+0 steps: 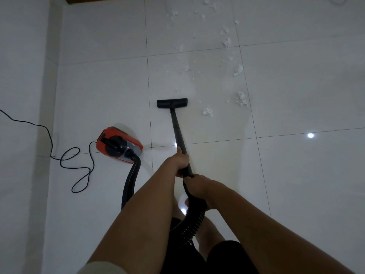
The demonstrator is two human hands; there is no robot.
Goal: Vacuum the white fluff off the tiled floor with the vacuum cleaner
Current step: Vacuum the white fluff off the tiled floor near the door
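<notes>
A black vacuum wand (178, 133) runs away from me to a flat black floor head (172, 103) resting on the white tiled floor (296, 95). My left hand (180, 160) grips the wand higher up; my right hand (197, 185) grips it just behind, where the ribbed hose (194, 222) joins. The red and black vacuum body (118, 144) sits on the floor to my left. White fluff is scattered ahead and to the right of the head: one clump (207, 112) beside it, another (241, 98) further right, and several more (227, 42) beyond.
A black power cord (79, 171) loops over the floor at the left, running off past the wall (23, 76). The hose (131, 178) curves from the vacuum body back toward my legs. A dark wooden edge (98, 0) shows at the top.
</notes>
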